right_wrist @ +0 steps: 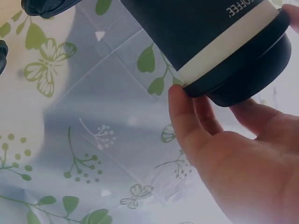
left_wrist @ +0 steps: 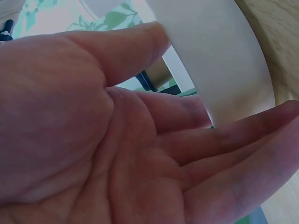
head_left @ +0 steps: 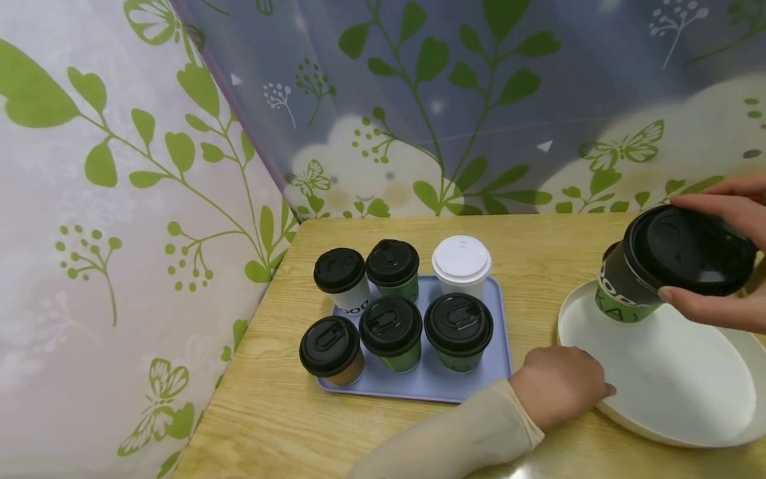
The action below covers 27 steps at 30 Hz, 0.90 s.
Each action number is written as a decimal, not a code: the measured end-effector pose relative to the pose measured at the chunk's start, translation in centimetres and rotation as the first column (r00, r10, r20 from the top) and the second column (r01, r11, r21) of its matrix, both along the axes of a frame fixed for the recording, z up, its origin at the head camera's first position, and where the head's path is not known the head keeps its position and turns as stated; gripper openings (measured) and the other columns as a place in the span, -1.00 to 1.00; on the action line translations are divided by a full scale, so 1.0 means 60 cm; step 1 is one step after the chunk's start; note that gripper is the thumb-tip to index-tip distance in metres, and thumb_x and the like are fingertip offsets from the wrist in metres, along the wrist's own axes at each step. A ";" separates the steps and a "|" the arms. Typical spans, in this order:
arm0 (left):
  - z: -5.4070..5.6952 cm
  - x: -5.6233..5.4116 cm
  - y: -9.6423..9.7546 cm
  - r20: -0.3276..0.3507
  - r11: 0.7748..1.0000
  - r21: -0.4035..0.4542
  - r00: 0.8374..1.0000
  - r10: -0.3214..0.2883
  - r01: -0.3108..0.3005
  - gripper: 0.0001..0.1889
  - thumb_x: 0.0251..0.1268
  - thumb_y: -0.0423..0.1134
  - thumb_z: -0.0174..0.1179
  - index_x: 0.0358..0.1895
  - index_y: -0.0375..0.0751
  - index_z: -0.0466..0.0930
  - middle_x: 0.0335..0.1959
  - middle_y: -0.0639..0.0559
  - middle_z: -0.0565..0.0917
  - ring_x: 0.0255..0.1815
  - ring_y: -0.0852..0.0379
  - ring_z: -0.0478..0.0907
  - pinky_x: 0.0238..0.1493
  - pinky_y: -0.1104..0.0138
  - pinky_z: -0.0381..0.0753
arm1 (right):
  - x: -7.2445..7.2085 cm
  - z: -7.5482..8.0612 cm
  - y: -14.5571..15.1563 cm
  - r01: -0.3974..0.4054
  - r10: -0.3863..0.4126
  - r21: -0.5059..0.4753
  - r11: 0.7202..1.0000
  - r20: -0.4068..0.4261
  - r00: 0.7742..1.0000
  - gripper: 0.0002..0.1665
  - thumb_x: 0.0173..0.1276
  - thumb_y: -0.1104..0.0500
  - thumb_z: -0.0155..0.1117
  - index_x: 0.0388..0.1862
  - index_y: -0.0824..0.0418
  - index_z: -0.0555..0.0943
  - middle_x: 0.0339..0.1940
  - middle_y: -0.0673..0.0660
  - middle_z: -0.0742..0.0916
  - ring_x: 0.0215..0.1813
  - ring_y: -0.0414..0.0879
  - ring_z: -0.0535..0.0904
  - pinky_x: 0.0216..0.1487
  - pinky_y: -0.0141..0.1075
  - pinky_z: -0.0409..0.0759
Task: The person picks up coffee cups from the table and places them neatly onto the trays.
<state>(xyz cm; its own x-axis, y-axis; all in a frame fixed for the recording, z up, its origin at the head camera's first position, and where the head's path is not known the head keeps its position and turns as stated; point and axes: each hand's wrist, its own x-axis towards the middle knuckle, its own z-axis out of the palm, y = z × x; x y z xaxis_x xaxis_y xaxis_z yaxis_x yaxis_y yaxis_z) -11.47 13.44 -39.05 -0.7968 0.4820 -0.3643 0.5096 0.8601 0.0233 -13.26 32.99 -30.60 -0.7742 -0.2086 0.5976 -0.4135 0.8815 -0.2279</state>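
Observation:
My right hand point(head_left: 730, 253) holds a dark paper coffee cup point(right_wrist: 196, 32) by its black lid point(head_left: 688, 249), fingers and thumb on opposite sides. The cup tilts above a white oval plate point(head_left: 694, 372), lid towards me. Green with white lettering shows at its lower end, over the plate's far left part; I cannot tell whether this is a second cup behind it. My left hand point(head_left: 559, 386) holds the plate's left rim. In the left wrist view its thumb lies on one side of the white wall point(left_wrist: 219, 56) and the fingers on the other.
Left of the plate, a lilac tray point(head_left: 383, 389) bears several lidded cups. Most have black lids, such as the front right cup point(head_left: 459, 326); one white cup point(head_left: 461, 263) has a white lid. Patterned curtains point(head_left: 419, 106) stand behind and left of the wooden table point(head_left: 269, 412).

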 end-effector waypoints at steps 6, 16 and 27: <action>0.001 0.004 -0.001 -0.040 0.999 -0.022 0.998 -0.050 0.049 -0.63 0.52 0.30 0.04 -0.34 0.32 0.75 -0.32 0.39 0.70 -0.40 0.35 0.59 -0.49 0.25 0.57 | 0.014 0.006 -0.023 -0.058 0.058 -0.048 0.997 -0.015 0.998 0.49 -0.07 -0.81 0.03 0.46 0.35 0.46 0.23 0.49 0.44 0.17 0.40 0.30 0.20 0.24 0.23; 0.001 0.009 0.000 -0.033 0.999 0.001 0.999 -0.036 0.036 -0.71 0.55 0.25 0.06 -0.26 0.40 0.74 -0.38 0.39 0.69 -0.38 0.32 0.61 -0.48 0.26 0.56 | 0.029 0.010 -0.047 -0.133 0.134 0.031 0.991 -0.032 0.990 0.44 0.02 -0.82 -0.12 0.40 0.35 0.52 0.12 0.44 0.53 0.05 0.35 0.42 0.27 -0.18 0.22; -0.001 0.018 -0.008 -0.152 0.979 -0.055 0.968 -0.201 0.195 -0.72 0.62 0.06 0.06 -0.38 0.29 0.60 -0.46 0.36 0.62 -0.58 0.32 0.50 -0.65 0.33 0.46 | 0.028 -0.012 -0.062 -0.131 0.118 0.155 0.979 0.094 0.989 0.22 -0.03 -0.56 0.48 0.26 0.40 0.56 0.07 0.41 0.58 0.07 0.38 0.41 0.01 0.25 0.36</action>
